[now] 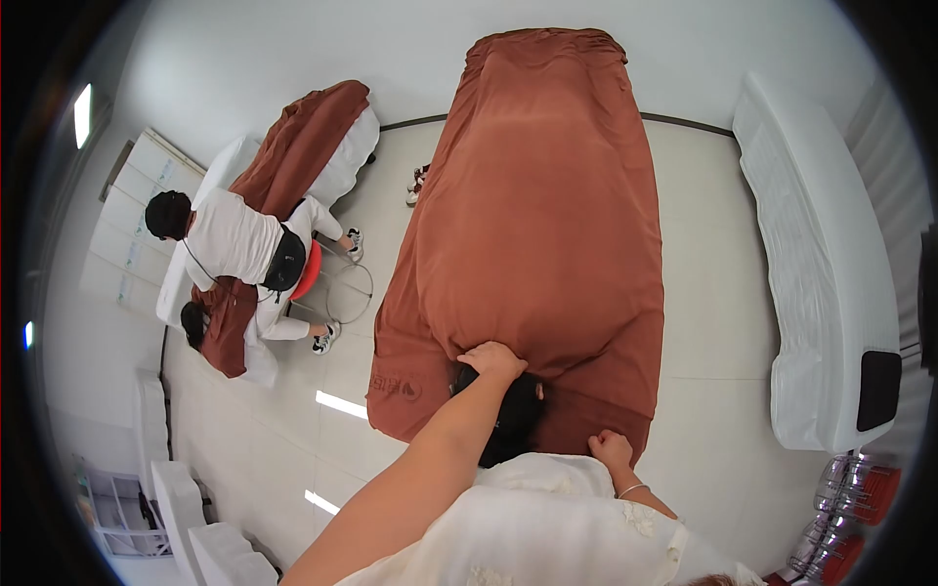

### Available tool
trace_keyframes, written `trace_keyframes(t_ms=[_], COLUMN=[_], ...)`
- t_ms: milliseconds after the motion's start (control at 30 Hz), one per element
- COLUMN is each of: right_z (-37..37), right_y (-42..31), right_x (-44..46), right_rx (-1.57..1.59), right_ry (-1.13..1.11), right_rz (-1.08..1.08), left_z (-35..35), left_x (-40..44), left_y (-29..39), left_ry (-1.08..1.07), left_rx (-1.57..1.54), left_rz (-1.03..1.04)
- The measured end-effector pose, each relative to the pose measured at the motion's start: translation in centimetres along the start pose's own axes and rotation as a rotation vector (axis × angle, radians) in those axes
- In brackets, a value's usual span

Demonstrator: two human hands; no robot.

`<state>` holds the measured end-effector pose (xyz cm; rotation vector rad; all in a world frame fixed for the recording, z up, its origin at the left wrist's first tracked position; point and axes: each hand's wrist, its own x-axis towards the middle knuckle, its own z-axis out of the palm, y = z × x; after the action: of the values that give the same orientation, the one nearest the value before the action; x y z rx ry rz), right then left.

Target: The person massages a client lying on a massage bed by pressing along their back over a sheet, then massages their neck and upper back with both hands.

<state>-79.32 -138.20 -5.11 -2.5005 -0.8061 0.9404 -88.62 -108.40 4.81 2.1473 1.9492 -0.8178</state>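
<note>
A person lies under a brown sheet (547, 225) on a bed, with dark hair (513, 420) and one ear showing at the near end. My left hand (494, 359) is at the neck, where the sheet meets the hair. Its fingers and thumb curve around the covered neck; the fingertips are partly hidden. Beside the head, my right hand (611, 448) rests closed in a loose fist on the near right corner of the brown-covered bed. Nothing shows inside that fist.
At left a co-worker (234, 239) in white sits on a red stool (309, 272), leaning over another brown-covered bed (303, 146). A white-covered bed (811, 254) stands along the right wall. Red-seated stools (870, 498) are stacked at lower right. Shoes (417, 186) lie on the floor.
</note>
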Motion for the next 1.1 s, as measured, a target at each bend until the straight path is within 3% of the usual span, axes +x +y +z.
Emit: trace_keyframes(t_ms=[133, 200, 300, 400, 533, 600, 733, 800, 900, 1033, 1100], right_z=[-0.2, -0.2, 0.2, 0.0, 0.6, 0.6, 0.1, 0.5, 0.5, 0.5, 0.4], right_y=[-0.3, -0.4, -0.2, -0.2, 0.0, -0.3, -0.4, -0.2, 0.0, -0.2, -0.1], right_x=[0.6, 0.6, 0.2, 0.3, 0.3, 0.3, 0.3, 0.3, 0.2, 0.3, 0.3], right_rx=[-0.023, -0.017, -0.003, -0.02, -0.009, -0.005, -0.008, -0.014, -0.026, -0.012, -0.029], right_ry=[-0.007, 0.004, 0.022, 0.038, 0.063, 0.063, 0.031, 0.049, 0.054, 0.062, 0.054], right_rz=[0.008, 0.006, -0.004, -0.026, -0.03, -0.019, 0.005, 0.0, -0.02, -0.02, -0.019], left_z=[0.5, -0.1, -2.4, -1.9, -0.5, 0.5, 0.2, -0.8, -1.0, -1.1, 0.1], left_x=[0.6, 1.1, 0.5, 0.8, 0.0, 0.2, 1.0, 1.0, 1.1, 0.2, 0.2], left_y=[1.0, -0.2, -1.3, -1.6, -0.8, 0.5, 0.2, -1.0, -1.4, -1.3, -0.3], left_ry=[0.042, -0.058, -0.206, -0.192, -0.132, 0.037, 0.038, -0.087, -0.039, -0.116, 0.013], left_rx=[0.044, -0.084, -0.061, -0.054, 0.007, 0.041, -0.009, -0.138, -0.101, -0.106, -0.025], left_rz=[-0.14, 0.101, 0.271, 0.281, 0.22, -0.082, -0.053, 0.173, 0.226, 0.232, 0.006])
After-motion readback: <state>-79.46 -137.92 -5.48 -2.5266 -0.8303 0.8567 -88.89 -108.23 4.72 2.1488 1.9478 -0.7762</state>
